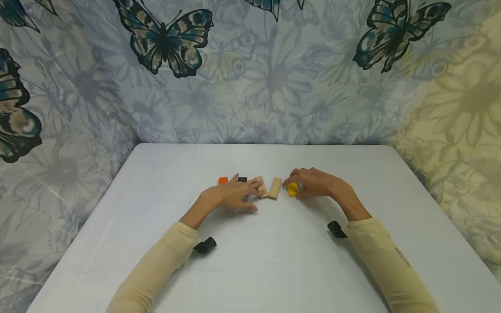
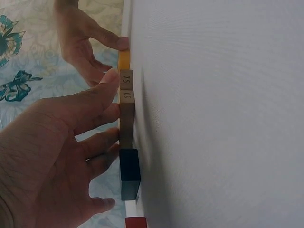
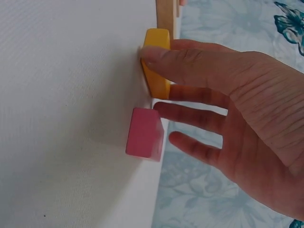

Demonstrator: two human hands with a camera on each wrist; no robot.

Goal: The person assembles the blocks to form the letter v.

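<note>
My right hand (image 1: pixel 315 182) pinches a yellow block (image 3: pixel 159 78) between thumb and fingers. A pink block (image 3: pixel 142 133) lies by its lower fingers in the right wrist view; the hand hides it in the head view. My left hand (image 1: pixel 235 193) has its fingers spread, fingertips at a wooden block (image 1: pixel 261 190), its thumb apart. A second wooden block (image 1: pixel 275 189) lies slanted between that block and the yellow one. In the left wrist view the wooden ends read 75 and 50. A dark blue block (image 2: pixel 129 173) sits by the left hand's lower fingers.
An orange-red block (image 1: pixel 223 180) lies at the left end of the row on a white table (image 1: pixel 274 261). Butterfly-patterned cloth (image 1: pixel 254 87) stands behind the table. A black wrist camera (image 1: pixel 205 246) is on the left sleeve, another wrist camera (image 1: pixel 337 229) on the right.
</note>
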